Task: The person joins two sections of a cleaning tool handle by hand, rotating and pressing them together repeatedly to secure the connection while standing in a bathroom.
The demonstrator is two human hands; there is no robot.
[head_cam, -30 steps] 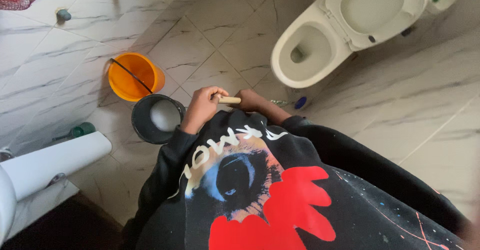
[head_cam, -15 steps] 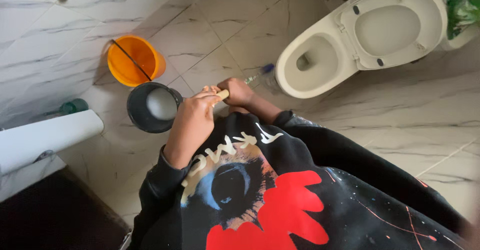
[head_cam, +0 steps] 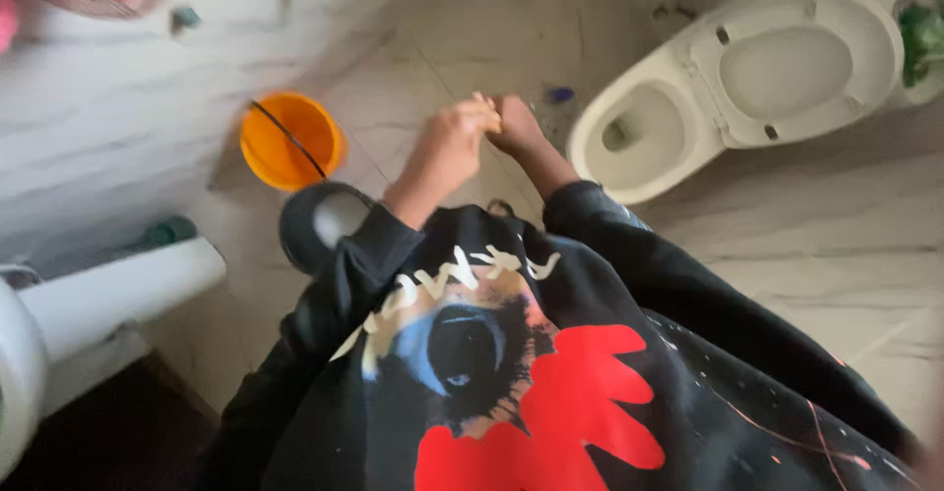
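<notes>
Two bare hands meet in front of a person's chest above a marbled bathroom floor, seen from a head-worn camera looking straight down. Nearest the lens is the black sweatshirt, printed with a large eye and a red splash, its sleeves pushed back from the wrists. The left hand is curled, fingers folded in and pressed against the right hand, which is also closed; motion blur hides whatever may sit between them, so what they grip cannot be told. Just below the left forearm stands a dark round container with a pale inside, partly covered by the sleeve. Beside it, farther out, an orange bucket sits upright with its thin handle lying across the rim. A white basin edge juts in at the left, with a green object near it on the floor. Beyond the hands to the right, a white toilet stands with seat and lid raised, a small blue item on the floor close to its bowl
</notes>
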